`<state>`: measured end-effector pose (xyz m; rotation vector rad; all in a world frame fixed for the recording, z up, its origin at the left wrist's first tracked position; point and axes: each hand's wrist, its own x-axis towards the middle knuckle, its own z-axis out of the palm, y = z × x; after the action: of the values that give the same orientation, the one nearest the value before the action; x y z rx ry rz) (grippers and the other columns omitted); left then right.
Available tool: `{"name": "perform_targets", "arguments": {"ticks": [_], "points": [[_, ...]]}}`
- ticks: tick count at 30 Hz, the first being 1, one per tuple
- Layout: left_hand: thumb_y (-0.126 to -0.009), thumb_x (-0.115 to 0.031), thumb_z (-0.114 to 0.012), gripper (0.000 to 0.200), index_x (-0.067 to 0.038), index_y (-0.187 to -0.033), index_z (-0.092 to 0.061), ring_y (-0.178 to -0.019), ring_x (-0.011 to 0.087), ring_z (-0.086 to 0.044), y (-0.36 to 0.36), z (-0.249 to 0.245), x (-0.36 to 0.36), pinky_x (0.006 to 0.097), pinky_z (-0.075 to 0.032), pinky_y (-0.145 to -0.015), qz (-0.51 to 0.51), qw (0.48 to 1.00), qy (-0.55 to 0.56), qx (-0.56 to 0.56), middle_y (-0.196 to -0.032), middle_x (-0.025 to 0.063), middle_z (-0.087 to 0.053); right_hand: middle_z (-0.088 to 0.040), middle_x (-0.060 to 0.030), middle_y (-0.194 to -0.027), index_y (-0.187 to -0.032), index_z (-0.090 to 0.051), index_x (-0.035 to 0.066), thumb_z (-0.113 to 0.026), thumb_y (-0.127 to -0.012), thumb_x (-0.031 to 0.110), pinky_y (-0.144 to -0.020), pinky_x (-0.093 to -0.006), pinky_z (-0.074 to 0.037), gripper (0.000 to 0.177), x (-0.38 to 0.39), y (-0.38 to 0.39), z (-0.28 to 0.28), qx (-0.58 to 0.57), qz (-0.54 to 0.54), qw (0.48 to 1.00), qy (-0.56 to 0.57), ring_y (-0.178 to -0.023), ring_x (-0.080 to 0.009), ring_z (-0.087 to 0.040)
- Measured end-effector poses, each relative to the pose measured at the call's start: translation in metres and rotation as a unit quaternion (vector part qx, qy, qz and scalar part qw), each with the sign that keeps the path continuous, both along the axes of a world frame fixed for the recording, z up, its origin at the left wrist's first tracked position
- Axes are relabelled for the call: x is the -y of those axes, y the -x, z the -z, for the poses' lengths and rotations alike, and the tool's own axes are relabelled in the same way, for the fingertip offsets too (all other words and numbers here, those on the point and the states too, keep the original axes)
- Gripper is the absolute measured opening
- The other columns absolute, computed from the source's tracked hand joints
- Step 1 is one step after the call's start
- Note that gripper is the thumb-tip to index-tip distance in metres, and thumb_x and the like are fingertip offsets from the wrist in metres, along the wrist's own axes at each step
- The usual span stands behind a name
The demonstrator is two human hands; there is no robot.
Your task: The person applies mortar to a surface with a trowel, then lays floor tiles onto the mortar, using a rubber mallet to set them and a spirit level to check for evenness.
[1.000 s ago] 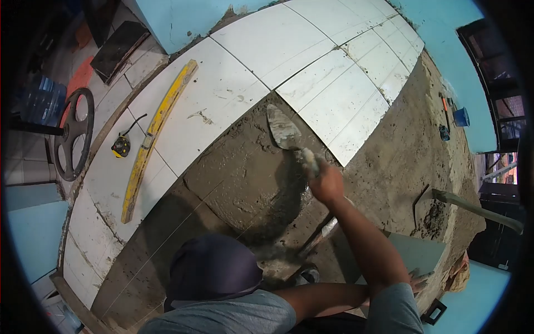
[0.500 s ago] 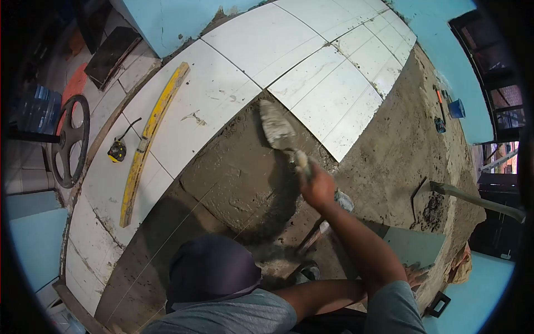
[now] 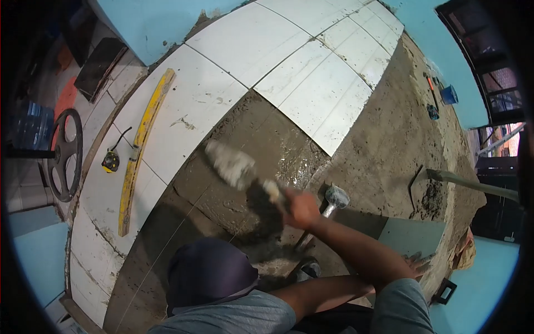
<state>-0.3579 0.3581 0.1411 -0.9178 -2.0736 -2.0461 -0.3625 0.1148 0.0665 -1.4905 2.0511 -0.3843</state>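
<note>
My right hand (image 3: 303, 210) grips the handle of a mortar-coated trowel (image 3: 231, 165), blurred by motion, above the wet mortar bed (image 3: 256, 131). White floor tiles (image 3: 217, 61) border the bed at the far and left sides. My left hand (image 3: 418, 264) reaches across to the right, partly hidden behind my right arm, its visible fingers spread on a grey-green tile (image 3: 414, 239). Just right of my right hand, a mallet (image 3: 336, 196) stands with its head seemingly wrapped in plastic.
A yellow level (image 3: 146, 142) and a tape measure (image 3: 110, 161) lie on the left tiles. A steering wheel (image 3: 65, 156) is farther left. At right are a hoe-like tool (image 3: 473, 186) and a blue container (image 3: 449, 95). A shoe (image 3: 308, 269) shows below the mallet.
My right hand has drawn the trowel left and toward me, away from the tile corner, uncovering shiny wet mortar and the mallet. My left hand stays on the grey-green tile.
</note>
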Motion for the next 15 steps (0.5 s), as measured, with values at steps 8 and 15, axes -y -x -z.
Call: {"name": "perform_targets", "arguments": {"ticks": [8, 15], "points": [[-0.100, -0.045, -0.066, 0.061, -0.008, -0.146, -0.055, -0.141, 0.0418, -0.049, 0.009, -0.004, -0.004, 0.0535, -0.038, -0.116, -0.019, 0.999, 0.044, -0.014, -0.157, 0.0205, -0.046, -0.073, -0.0249, -0.092, -0.140, -0.062, 0.011, -0.065, -0.100, 0.043, -0.077, -0.0546, -0.057, 0.052, 0.010, -0.013, -0.012, 0.002, -0.072, 0.992, -0.102, -0.083, -0.0463, -0.071], [-0.100, -0.046, -0.066, 0.062, -0.008, -0.147, -0.055, -0.142, 0.0419, -0.048, 0.050, -0.025, -0.004, 0.0536, -0.038, -0.116, -0.112, 0.981, 0.151, -0.044, -0.158, 0.0206, -0.046, -0.072, -0.0245, -0.085, -0.135, -0.067, 0.004, -0.073, -0.095, 0.043, -0.073, -0.0513, -0.056, 0.057, -0.007, 0.043, -0.168, -0.015, 0.007, 0.999, 0.029, -0.080, -0.0427, -0.071]]}}
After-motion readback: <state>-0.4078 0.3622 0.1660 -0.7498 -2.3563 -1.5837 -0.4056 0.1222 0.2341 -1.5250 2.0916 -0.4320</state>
